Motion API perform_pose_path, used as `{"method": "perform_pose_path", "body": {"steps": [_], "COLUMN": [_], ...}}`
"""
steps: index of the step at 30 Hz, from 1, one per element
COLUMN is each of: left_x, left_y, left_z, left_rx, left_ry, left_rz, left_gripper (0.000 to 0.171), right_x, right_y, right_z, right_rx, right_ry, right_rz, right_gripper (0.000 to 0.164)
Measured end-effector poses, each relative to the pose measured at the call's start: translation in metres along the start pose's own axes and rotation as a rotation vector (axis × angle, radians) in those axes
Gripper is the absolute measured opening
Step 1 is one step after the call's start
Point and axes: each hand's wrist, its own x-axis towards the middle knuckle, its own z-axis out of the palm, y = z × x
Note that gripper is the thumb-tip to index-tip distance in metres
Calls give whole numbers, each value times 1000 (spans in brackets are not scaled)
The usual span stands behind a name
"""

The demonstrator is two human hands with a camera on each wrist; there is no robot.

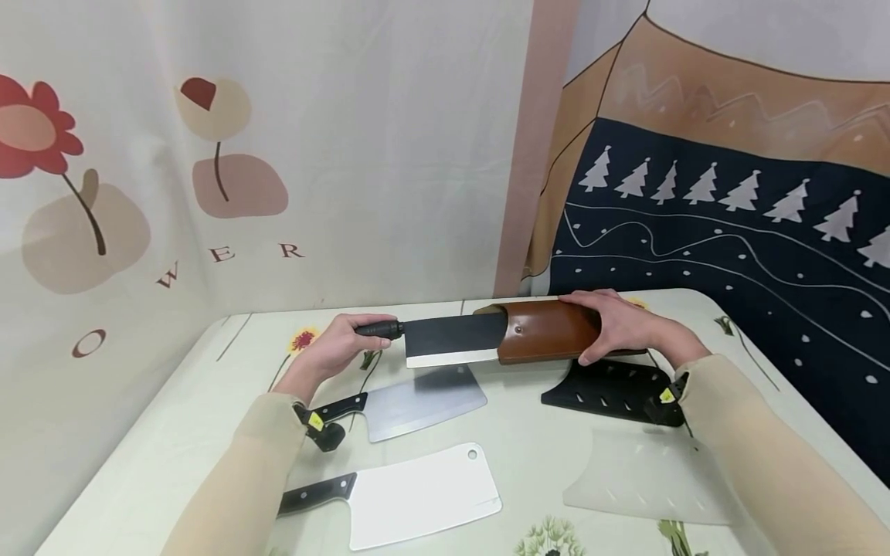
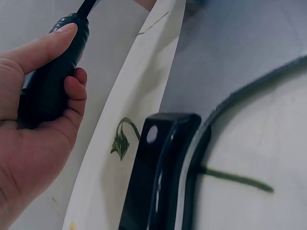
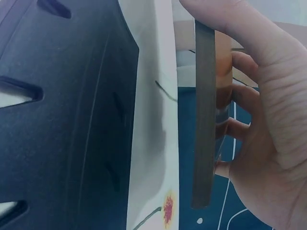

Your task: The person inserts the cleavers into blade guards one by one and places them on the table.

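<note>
My left hand (image 1: 338,344) grips the black ribbed handle (image 2: 53,72) of a cleaver with a dark blade (image 1: 452,336) and a bright cutting edge. The far part of that blade is hidden inside a brown leather sheath (image 1: 549,328). Around the sheath's right part my right hand (image 1: 619,324) is wrapped, thumb at the lower edge and fingers over the top. In the right wrist view the sheath shows edge-on (image 3: 205,115), between thumb and fingers. Both cleaver and sheath are held level above the table's far side.
Two more cleavers lie on the table (image 1: 174,448): a grey-bladed one (image 1: 424,401) and a larger bright one (image 1: 424,498) nearer me. Under my right arm are a black slotted blade guard (image 1: 612,390) and a translucent white guard (image 1: 647,479). A printed curtain (image 1: 389,154) hangs behind.
</note>
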Motion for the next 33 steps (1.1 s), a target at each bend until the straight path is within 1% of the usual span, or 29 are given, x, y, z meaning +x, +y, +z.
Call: {"method": "perform_pose_path", "body": {"steps": [7,14,18,23,27,31,33], "left_x": [6,12,16,20,23,28,31], "left_y": [3,10,14,16,19,24,25], "left_z": [6,12,19,27,32,39,43], "left_rx": [-48,-18,-33,-64,-21,-11,-22], "left_ry": [-16,-11,-16,-6,5,6,3], "left_rz": [19,27,12,-9,-15,-21,-22], "left_gripper": [53,53,53,53,52,51,51], "right_x": [4,13,17,21,23,27,29], "right_y": [-5,-19,-26,-29,-31,-34,-35], "right_z": [2,4,5,9,12,15,16], "right_rx": [8,-8,-18,-13,-11,-13,-13], "right_ry": [-1,-3,-13,-16,-9,-7,-10], "right_rz": [-10,-25,-24,-14,-12,-22,-26], "right_gripper": [103,100,101,103,102,103,103]}}
